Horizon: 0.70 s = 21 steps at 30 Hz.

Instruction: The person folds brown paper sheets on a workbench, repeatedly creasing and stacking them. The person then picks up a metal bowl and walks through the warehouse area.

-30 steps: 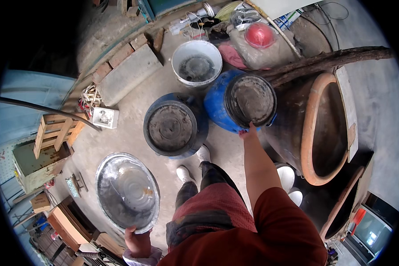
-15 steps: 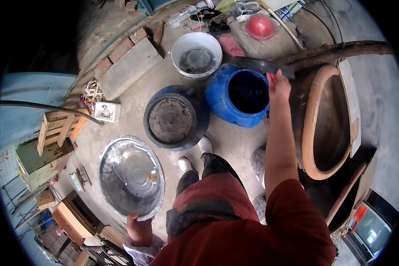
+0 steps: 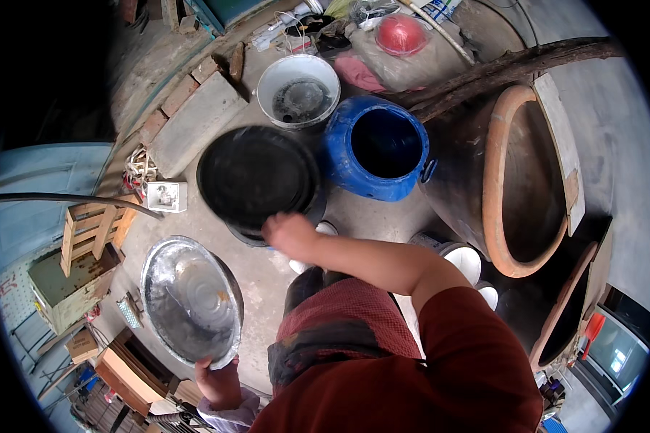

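My left hand [image 3: 220, 382] grips the rim of a large metal basin [image 3: 195, 299], which is tilted, with its stained, whitish inside showing. In front of me, my right hand [image 3: 290, 237] has its fingers closed on the near edge of a black round lid [image 3: 256, 173], blurred by motion. The lid hangs over or rests on a dark lidded drum, hiding most of its top; I cannot tell which. Right of it stands a blue plastic barrel [image 3: 343, 184], its round mouth uncovered and dark inside.
Behind the lid stands a white bucket [image 3: 267, 94] with a wet, grey inside. A big clay jar [image 3: 492, 209] stands at the right, beneath a thick wooden branch [image 3: 513, 66]. Concrete slab [image 3: 198, 126], small white box [image 3: 167, 196] and wooden pallet [image 3: 97, 224] lie left.
My right hand has swung the black lid from behind the blue barrel leftward and nearer, over the dark drum. The basin in my left hand has shifted slightly left and down.
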Motion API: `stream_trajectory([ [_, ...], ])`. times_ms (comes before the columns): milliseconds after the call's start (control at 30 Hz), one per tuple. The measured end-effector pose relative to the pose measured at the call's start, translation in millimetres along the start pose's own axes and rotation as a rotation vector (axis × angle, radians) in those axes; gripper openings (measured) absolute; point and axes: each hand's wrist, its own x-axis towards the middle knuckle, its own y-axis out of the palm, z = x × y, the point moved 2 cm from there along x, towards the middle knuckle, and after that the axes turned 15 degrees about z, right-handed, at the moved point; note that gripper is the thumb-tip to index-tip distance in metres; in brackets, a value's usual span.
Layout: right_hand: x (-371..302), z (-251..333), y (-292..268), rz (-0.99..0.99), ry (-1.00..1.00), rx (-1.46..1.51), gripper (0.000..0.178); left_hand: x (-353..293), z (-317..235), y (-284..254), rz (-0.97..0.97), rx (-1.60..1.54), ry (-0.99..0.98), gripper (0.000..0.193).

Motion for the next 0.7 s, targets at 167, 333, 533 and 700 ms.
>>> stream_trajectory([
  [167,-6.0,30.7,111.9,0.289,-0.134,-0.195,0.016,-2.6,2.5,-10.3,0.016,-0.026,-0.014,0.047],
  [333,-4.6,28.7,136.3,0.369,-0.152,-0.232,0.016,-0.2,5.0,-28.3,0.023,-0.053,-0.006,0.045],
  [533,16.4,22.7,143.0,0.474,-0.125,-0.206,0.015,14.9,-3.0,-20.5,0.019,0.005,-0.027,0.043],
  [700,64.8,-37.5,53.5,0.272,0.159,0.226,0.012,29.8,-4.4,2.2,-0.040,-0.033,-0.031,0.051],
])
